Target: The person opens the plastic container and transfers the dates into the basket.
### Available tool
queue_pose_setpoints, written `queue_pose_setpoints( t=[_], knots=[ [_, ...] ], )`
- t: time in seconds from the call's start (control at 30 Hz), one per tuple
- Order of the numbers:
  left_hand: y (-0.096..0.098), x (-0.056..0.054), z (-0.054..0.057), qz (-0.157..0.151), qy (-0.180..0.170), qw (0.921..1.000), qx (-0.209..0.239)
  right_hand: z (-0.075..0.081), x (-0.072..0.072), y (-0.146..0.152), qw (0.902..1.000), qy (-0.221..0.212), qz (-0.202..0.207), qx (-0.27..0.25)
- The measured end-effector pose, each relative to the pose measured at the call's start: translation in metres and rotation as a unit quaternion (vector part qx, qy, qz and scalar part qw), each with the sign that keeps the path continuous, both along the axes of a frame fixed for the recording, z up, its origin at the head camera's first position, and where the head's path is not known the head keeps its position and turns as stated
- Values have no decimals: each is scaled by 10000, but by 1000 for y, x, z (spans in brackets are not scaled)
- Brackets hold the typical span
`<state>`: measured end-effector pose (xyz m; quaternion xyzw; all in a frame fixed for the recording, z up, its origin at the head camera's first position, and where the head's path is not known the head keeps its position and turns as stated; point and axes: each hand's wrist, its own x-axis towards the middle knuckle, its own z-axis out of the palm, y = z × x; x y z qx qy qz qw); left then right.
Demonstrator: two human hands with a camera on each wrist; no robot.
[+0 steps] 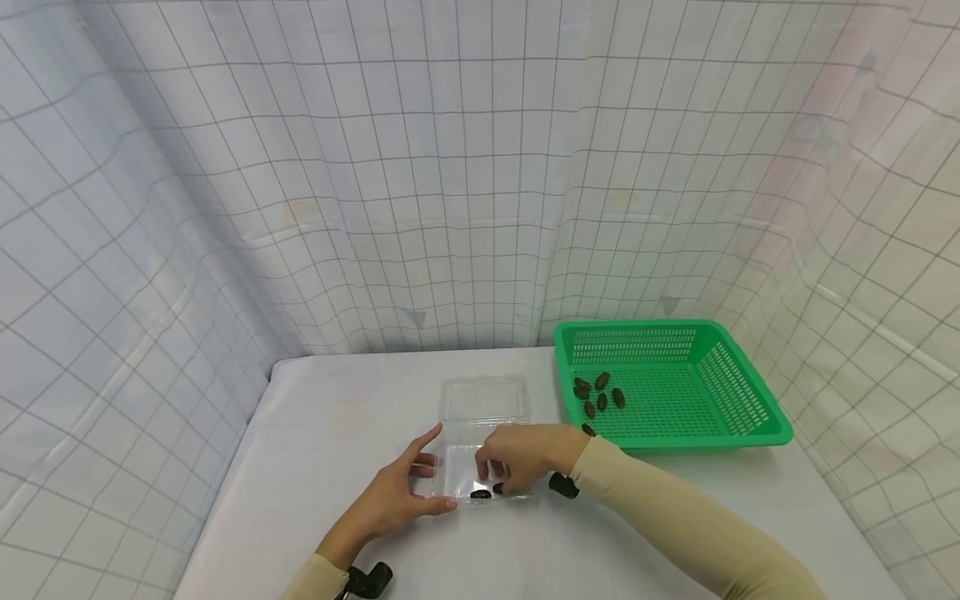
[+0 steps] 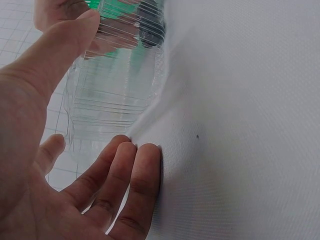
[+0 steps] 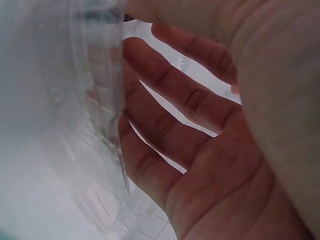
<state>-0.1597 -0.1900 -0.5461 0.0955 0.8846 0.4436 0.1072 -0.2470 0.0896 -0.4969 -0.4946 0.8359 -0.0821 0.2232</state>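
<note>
A clear plastic clamshell box (image 1: 468, 454) lies on the table with its lid (image 1: 485, 398) folded back. Inside, by the near wall, is a dark brown oval piece (image 1: 481, 494), perhaps a dried date. My left hand (image 1: 393, 500) is spread at the box's left side, thumb at the near-left corner, fingers mostly straight. From the right, my right hand (image 1: 517, 456) reaches into the box, fingers bent downward. Its fingertips and thumb pinch a second dark oval piece (image 1: 498, 488), partly hidden by them. In the right wrist view the box wall (image 3: 102, 100) stands close beside the fingers.
A green plastic basket (image 1: 738, 442) stands at the table's back right, with several dark oval pieces (image 1: 602, 381) toward its left side. Black wrist camera mounts (image 1: 371, 579) show near both wrists. White grid-lined curtains (image 1: 487, 208) enclose the back and sides of the table (image 1: 315, 433).
</note>
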Motion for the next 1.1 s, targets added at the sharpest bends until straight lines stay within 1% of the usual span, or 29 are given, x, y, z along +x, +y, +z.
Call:
queue_pose_setpoints(
  t=[0.23, 0.4, 0.57, 0.87, 1.1],
  knots=[
    [0, 0, 0, 43, -8, 10000, 9, -1, 1, 1, 10000, -49, -9, -52],
    [0, 0, 0, 22, -2, 10000, -8, -1, 2, 2, 9999, -63, 22, -100],
    [0, 0, 0, -28, -4, 10000, 2, 0, 1, 4, 9999, -38, -35, -99],
    [0, 0, 1, -48, -15, 10000, 42, 8, 1, 11, 9994, 243, 47, -256],
    [1, 0, 1, -23, 0, 10000, -2, 10, -1, 16, 9987, 183, 23, -475]
  ],
)
